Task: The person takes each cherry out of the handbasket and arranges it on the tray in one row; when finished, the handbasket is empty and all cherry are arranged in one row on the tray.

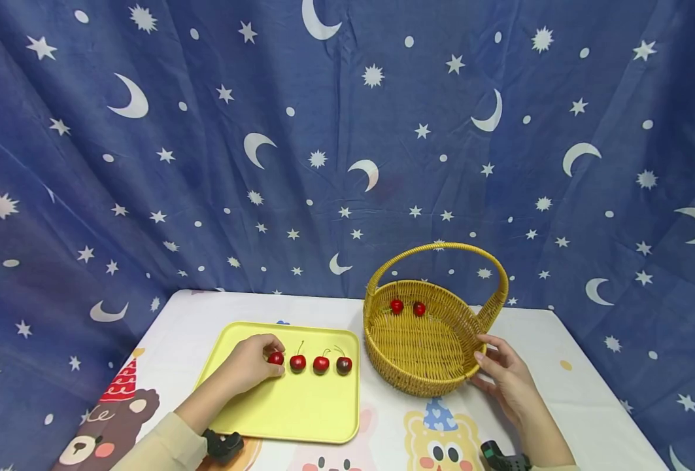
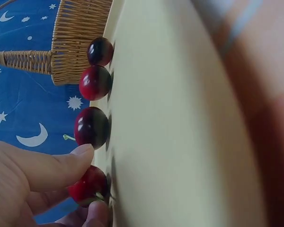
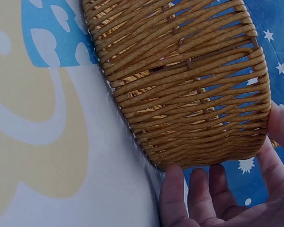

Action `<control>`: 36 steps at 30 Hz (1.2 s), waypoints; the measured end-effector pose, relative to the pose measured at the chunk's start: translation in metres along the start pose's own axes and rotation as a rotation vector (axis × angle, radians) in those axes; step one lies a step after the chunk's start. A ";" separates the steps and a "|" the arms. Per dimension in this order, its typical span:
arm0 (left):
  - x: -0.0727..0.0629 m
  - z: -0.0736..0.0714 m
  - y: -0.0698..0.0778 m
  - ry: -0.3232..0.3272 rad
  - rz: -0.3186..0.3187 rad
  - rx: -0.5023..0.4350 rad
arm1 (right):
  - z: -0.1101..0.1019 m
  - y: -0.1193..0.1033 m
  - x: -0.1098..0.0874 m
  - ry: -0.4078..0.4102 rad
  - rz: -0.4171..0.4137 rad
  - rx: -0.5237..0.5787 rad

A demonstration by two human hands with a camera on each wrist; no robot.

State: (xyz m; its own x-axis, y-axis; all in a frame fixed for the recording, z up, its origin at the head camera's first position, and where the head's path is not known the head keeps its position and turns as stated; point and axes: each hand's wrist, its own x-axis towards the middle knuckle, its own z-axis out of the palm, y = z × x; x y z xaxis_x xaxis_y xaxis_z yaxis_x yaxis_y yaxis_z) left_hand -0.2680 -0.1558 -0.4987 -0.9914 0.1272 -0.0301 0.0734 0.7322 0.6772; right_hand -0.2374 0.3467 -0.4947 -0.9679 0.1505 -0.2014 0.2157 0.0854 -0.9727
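Observation:
A yellow tray (image 1: 300,409) lies on the table with a row of dark red cherries along it. My left hand (image 1: 248,364) pinches the leftmost cherry (image 1: 275,358) between thumb and fingers, low over the tray. In the left wrist view, this cherry (image 2: 89,187) sits close to the tray surface. To its right stand three more, the nearest being a stemmed cherry (image 1: 297,363). My right hand (image 1: 508,379) holds the right side of a woven basket (image 1: 420,350), thumb at the rim and other fingers against the outer wall. Inside the basket, two cherries (image 1: 397,306) rest near the back.
The basket's tall arched handle (image 1: 441,246) rises above its rim. A white tablecloth (image 1: 565,386) with cartoon animals covers the table. Behind it hangs a blue curtain (image 1: 300,137) with moons and stars. The basket stands just right of the tray.

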 end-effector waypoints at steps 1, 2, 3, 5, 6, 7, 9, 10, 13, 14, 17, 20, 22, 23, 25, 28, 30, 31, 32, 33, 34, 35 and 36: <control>0.000 0.000 0.000 -0.002 0.004 -0.001 | 0.000 0.000 0.000 0.000 -0.003 0.001; 0.001 -0.001 0.001 -0.005 0.010 -0.001 | 0.000 -0.001 0.000 -0.001 -0.006 0.002; 0.001 -0.001 0.001 -0.005 0.015 0.000 | -0.001 -0.001 0.001 -0.001 -0.009 0.002; 0.002 -0.002 0.001 -0.007 0.021 0.007 | -0.001 -0.002 0.001 0.000 -0.014 0.006; 0.002 -0.003 0.000 -0.007 0.021 0.010 | -0.001 -0.002 0.001 0.000 -0.015 0.008; 0.002 -0.004 0.000 -0.007 0.021 0.015 | 0.000 -0.001 0.001 0.001 -0.015 0.010; 0.001 -0.007 0.001 -0.004 0.021 0.030 | 0.000 -0.001 0.002 -0.001 -0.016 0.018; 0.001 -0.008 0.002 -0.001 0.023 0.038 | 0.001 -0.001 0.002 -0.003 -0.016 0.021; 0.000 -0.013 0.009 0.017 0.048 0.065 | 0.002 0.000 0.003 -0.010 -0.016 0.028; 0.000 -0.014 0.013 0.024 0.053 0.071 | 0.002 0.001 0.003 -0.012 -0.018 0.028; 0.001 -0.014 0.032 0.041 0.088 0.063 | 0.003 0.001 0.004 -0.007 -0.016 0.024; 0.000 -0.010 0.058 0.043 0.142 0.012 | 0.002 0.002 0.003 0.001 -0.011 0.016; -0.001 -0.004 0.077 0.028 0.201 -0.039 | 0.001 0.002 0.003 0.001 -0.008 0.011; -0.002 -0.001 0.086 0.015 0.232 -0.066 | 0.001 0.001 0.003 0.001 -0.005 0.007; -0.001 0.007 0.105 -0.024 0.303 -0.131 | 0.000 0.001 0.002 0.000 -0.005 0.011; 0.003 0.026 0.133 -0.112 0.382 -0.216 | -0.002 -0.001 0.002 -0.001 -0.005 0.016; 0.009 0.042 0.149 -0.165 0.423 -0.248 | -0.003 -0.002 0.001 0.000 -0.008 0.021; 0.013 0.051 0.157 -0.188 0.432 -0.252 | -0.003 -0.001 0.001 0.000 -0.008 0.022; 0.018 0.059 0.163 -0.212 0.438 -0.263 | -0.003 -0.001 0.001 0.001 -0.010 0.023; 0.023 0.067 0.169 -0.229 0.445 -0.268 | -0.003 -0.001 0.001 -0.001 -0.012 0.023; 0.028 0.074 0.174 -0.248 0.447 -0.268 | -0.002 0.000 0.001 -0.001 -0.014 0.024; 0.033 0.080 0.179 -0.263 0.446 -0.266 | -0.002 0.000 0.000 -0.002 -0.014 0.024; 0.038 0.086 0.183 -0.275 0.441 -0.262 | -0.001 0.001 0.000 -0.003 -0.015 0.025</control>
State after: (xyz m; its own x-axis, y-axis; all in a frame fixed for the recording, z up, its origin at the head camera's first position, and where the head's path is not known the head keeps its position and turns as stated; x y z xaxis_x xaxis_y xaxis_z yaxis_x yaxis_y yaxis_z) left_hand -0.2828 0.0405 -0.4391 -0.8061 0.5773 0.1302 0.4093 0.3850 0.8272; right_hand -0.2374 0.3481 -0.4954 -0.9714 0.1460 -0.1873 0.1981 0.0629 -0.9782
